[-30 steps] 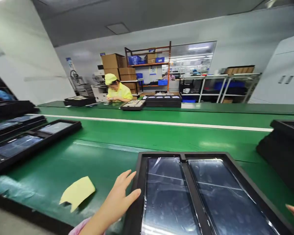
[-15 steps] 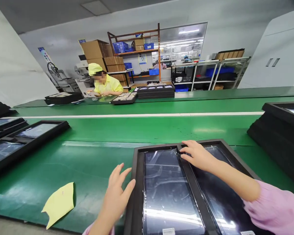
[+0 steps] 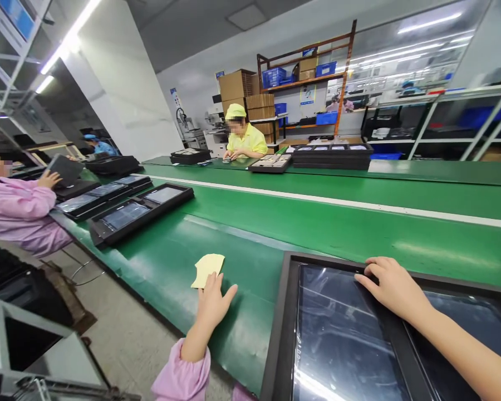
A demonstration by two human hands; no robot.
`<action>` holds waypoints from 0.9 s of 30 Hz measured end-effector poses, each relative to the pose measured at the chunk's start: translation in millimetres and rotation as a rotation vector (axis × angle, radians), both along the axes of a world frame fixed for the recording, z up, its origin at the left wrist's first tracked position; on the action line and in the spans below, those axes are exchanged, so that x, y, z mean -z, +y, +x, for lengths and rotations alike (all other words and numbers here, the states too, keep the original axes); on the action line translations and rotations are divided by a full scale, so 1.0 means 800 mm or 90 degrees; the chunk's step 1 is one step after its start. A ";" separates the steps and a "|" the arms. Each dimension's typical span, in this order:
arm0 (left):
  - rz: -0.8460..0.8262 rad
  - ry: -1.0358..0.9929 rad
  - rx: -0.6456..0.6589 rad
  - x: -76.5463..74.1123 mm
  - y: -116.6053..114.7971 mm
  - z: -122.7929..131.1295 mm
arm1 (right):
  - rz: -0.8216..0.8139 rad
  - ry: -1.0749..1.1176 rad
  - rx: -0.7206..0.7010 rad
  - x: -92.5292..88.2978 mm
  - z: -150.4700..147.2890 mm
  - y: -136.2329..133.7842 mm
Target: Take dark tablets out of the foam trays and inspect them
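Observation:
A black tray (image 3: 281, 312) lies on the green belt in front of me and holds two dark screens in clear film. My right hand (image 3: 394, 287) rests on the tray's far rim at the divider between the screens, fingers curled over the edge. My left hand (image 3: 212, 301) lies flat on the belt left of the tray, fingers spread, touching the near edge of a pale yellow cloth (image 3: 206, 269).
More black trays with screens (image 3: 140, 211) lie further left along the belt. A person in a pink sleeve (image 3: 19, 211) sits at the left; another in yellow (image 3: 244, 139) works across the line. Stacked trays (image 3: 332, 156) stand opposite. A grey machine (image 3: 37, 356) is at the lower left.
My left hand has left the tray's side and moved left to the yellow cloth. My right hand stays on the tray's far rim. The view has swung to the left.

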State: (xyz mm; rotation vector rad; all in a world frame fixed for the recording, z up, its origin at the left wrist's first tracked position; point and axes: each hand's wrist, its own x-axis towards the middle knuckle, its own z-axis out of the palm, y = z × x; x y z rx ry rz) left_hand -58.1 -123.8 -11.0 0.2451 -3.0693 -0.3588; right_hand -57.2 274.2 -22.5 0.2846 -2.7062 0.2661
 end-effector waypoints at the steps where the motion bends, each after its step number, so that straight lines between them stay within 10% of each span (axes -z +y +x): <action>1: 0.025 0.010 0.032 -0.006 0.016 0.001 | -0.004 -0.006 0.004 -0.003 0.001 -0.001; 9: 0.305 0.001 0.394 -0.055 0.136 0.014 | -0.011 -0.081 0.027 -0.028 0.013 -0.018; 21: 0.315 -0.035 0.374 -0.024 0.143 -0.025 | -0.024 -0.052 0.019 -0.047 0.017 -0.033; 27: 0.395 0.032 0.558 -0.023 0.113 0.000 | 0.048 -0.104 -0.434 -0.101 0.116 -0.084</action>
